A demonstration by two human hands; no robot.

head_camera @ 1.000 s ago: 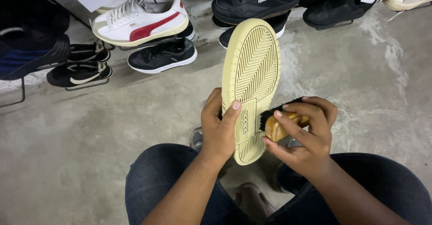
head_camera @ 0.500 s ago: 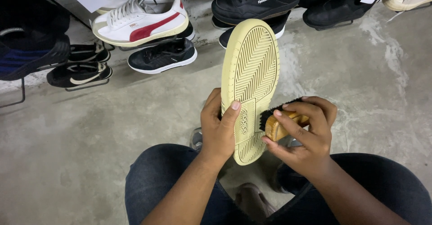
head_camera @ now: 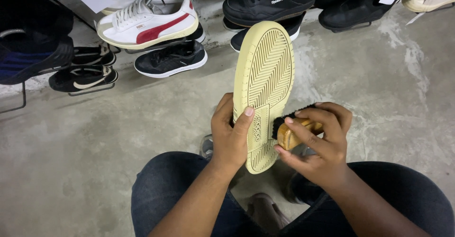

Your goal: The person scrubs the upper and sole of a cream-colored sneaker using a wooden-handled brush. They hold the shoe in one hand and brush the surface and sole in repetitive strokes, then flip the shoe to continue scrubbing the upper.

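My left hand point(head_camera: 230, 135) grips a shoe point(head_camera: 263, 76) by its heel half, sole turned up toward me; the sole is pale yellow rubber with a herringbone tread. My right hand point(head_camera: 317, 142) holds a wooden brush point(head_camera: 291, 130) with black bristles, pressed against the right edge of the sole near the heel. My thumb lies across the sole's middle. The shoe's upper is hidden behind the sole. Both hands sit above my knees in dark jeans.
Shoes line the far side on wire stands: a white sneaker with a red stripe point(head_camera: 147, 21), a black sneaker point(head_camera: 170, 58), black sneakers point(head_camera: 270, 0) at top centre and a dark blue shoe point(head_camera: 33, 59) at left. The floor is bare grey concrete point(head_camera: 95, 132).
The brush and my right hand have shifted very slightly left along the sole's edge. The shoe and my left hand stay in place.
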